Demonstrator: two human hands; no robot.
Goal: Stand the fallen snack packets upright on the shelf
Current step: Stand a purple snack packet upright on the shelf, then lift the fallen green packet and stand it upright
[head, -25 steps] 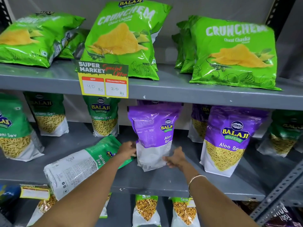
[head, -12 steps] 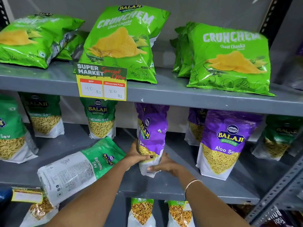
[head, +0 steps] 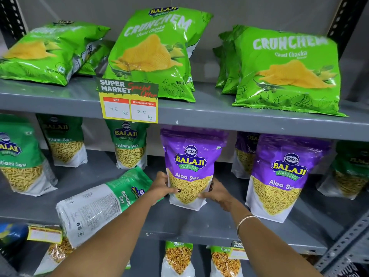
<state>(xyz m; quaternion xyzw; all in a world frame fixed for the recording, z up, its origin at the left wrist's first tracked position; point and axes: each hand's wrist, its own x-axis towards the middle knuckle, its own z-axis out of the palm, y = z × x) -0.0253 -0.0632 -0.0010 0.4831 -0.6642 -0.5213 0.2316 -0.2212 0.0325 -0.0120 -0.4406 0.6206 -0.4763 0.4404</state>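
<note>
Both hands are clamped on 1 purple Aloo Sev packet (head: 190, 168) that stands upright, front label facing out, on the middle shelf (head: 199, 224) of a grey metal rack. The left hand (head: 161, 186) grips the packet's lower left edge, thumb across the clear window; the right hand (head: 216, 193) holds the lower right corner, with a thin bangle (head: 244, 221) on that wrist. The packet's white base touches the shelf surface. Just to its left, a green Ratlami Sev packet (head: 99, 204) lies fallen on its face, back panel up, its bottom end jutting past the front lip of the shelf and its green top end pointing toward the left hand, partly under the forearm. To the right, a second Aloo Sev packet (head: 283, 176) stands upright, near but apart from the held one, with another purple pouch behind it. Further left, 3 green Ratlami Sev pouches (head: 127, 144) stand upright toward the back and side of the same shelf. On the top shelf (head: 219, 114), green Crunchem chip bags (head: 153, 52) lean back, and 1 bag at far left (head: 48, 50) lies flat. A yellow price tag (head: 129, 102) reading 40 Rs and 20 Rs hangs on that shelf's front edge.
</note>
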